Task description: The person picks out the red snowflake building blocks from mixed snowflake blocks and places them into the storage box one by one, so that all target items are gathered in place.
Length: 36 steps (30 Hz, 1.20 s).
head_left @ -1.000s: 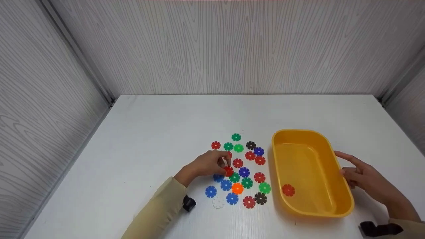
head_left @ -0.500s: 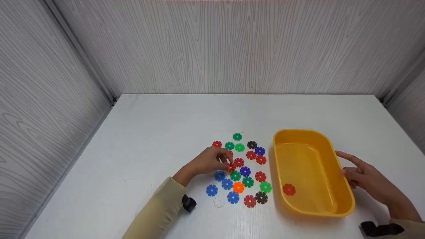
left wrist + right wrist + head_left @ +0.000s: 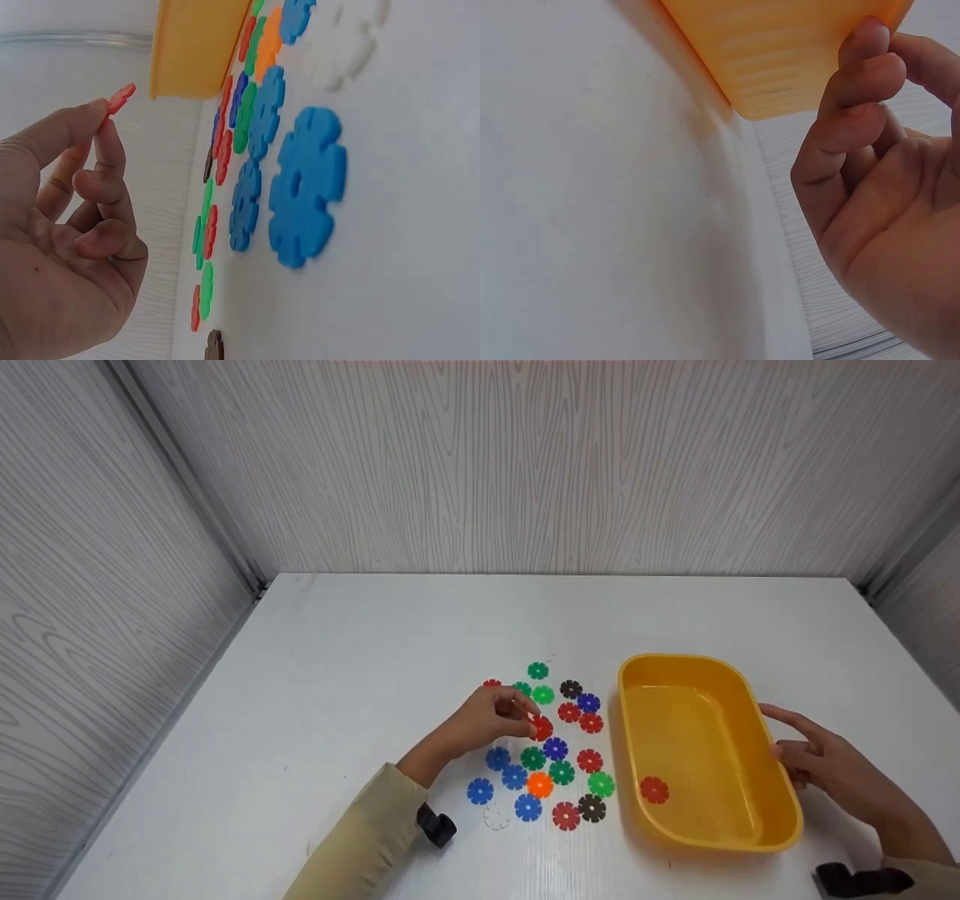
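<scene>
My left hand (image 3: 487, 722) pinches a red notched plastic disc (image 3: 122, 97) between thumb and forefinger, above the table. In the head view it overlaps the spot of another red disc, so the two are hard to tell apart. Loose flower-shaped discs surround this hand, among them an orange disc (image 3: 539, 785) and a large-looking blue disc (image 3: 307, 187). At the right, my right hand (image 3: 844, 776) touches the outer side of the yellow tray (image 3: 786, 817), forefinger extended along it and the other fingers bent. One red disc (image 3: 655, 790) lies inside the tray.
Green, dark brown, purple and red discs lie spread left of the tray, with a whitish disc (image 3: 496, 816) near the front. White tabletop (image 3: 337, 660) extends behind and to the left, up to the wood-grain back panel (image 3: 487, 472).
My left hand lifts its red disc from the pile and shifts slightly right and away from me. The right hand stays against the tray.
</scene>
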### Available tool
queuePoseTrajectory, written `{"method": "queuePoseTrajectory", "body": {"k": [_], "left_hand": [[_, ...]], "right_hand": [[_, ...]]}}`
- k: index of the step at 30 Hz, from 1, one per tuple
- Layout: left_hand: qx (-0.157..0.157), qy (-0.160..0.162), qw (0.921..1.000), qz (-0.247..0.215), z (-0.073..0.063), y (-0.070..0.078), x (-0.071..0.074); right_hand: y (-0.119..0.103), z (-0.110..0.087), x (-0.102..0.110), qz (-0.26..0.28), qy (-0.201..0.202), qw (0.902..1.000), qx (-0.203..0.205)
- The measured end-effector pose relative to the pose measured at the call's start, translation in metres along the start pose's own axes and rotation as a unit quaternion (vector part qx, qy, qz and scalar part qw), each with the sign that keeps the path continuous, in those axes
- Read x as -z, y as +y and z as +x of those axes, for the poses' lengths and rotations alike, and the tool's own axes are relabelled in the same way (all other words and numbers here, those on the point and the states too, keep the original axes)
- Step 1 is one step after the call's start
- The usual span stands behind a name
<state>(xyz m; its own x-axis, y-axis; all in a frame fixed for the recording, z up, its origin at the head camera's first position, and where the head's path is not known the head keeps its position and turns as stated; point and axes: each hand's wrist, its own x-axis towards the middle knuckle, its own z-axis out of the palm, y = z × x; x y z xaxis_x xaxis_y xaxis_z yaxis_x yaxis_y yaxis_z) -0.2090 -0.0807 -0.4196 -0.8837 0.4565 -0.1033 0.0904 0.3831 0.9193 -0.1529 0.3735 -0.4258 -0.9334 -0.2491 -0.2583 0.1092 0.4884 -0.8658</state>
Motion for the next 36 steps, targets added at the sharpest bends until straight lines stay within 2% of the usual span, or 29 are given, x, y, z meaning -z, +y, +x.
{"method": "queuePoseTrajectory", "body": {"k": [7,11,15,24,31,36], "left_hand": [[0.022,0.012,0.9984,-0.051,0.003,0.008,-0.017],[0.03,0.027,0.9963,-0.075,0.009,0.017,-0.027],[0.028,0.03,0.9938,-0.103,0.016,0.029,-0.039],[0.011,0.011,0.9843,-0.176,0.034,0.057,-0.07],[0.004,-0.003,0.9813,-0.192,0.042,0.075,-0.086],[0.01,-0.005,0.9833,-0.182,0.048,0.079,-0.096]], "right_hand": [[0.002,0.001,0.001,0.003,0.001,1.0,-0.006],[0.003,0.001,0.002,0.008,-0.004,0.9999,0.005],[0.003,0.001,0.003,0.018,-0.011,0.9997,0.015],[0.003,-0.001,0.002,0.024,-0.011,0.9997,0.001],[0.001,-0.001,0.001,0.025,-0.011,0.9995,0.013],[0.002,0.0,0.001,0.026,-0.012,0.9993,0.026]]}}
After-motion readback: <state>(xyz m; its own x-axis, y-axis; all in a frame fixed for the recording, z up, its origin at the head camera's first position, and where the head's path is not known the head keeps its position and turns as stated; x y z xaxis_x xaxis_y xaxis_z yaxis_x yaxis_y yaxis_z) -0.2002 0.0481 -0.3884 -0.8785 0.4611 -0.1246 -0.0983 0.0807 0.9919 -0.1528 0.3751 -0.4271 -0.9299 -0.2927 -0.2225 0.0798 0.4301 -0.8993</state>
